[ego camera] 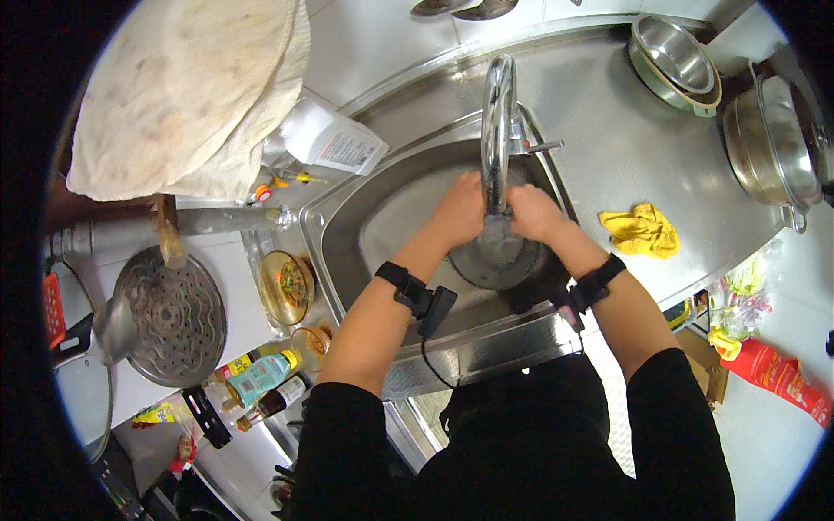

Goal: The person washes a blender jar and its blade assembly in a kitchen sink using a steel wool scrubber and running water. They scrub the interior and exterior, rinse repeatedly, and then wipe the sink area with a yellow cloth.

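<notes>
Over the stainless steel sink (397, 225), both hands are close together under the chrome gooseneck faucet (497, 117). My left hand (466, 208) lies just left of the spout and my right hand (534, 211) just right of it. Both have bent fingers, partly hidden by the faucet and by the hands themselves. Below and between them is a dark round pan-like vessel (498, 260), with what looks like water at its middle. Whether either hand grips its rim cannot be told. A yellow cloth (642, 231) lies crumpled on the steel counter, right of the sink.
Nested metal bowls (674, 58) and a steel pot (769, 143) stand on the right counter. At left are a glass bowl of food (285, 286), a perforated round steel plate (171, 319), several bottles (260, 378) and a white plastic jug (335, 137). A pale cloth (189, 98) hangs upper left.
</notes>
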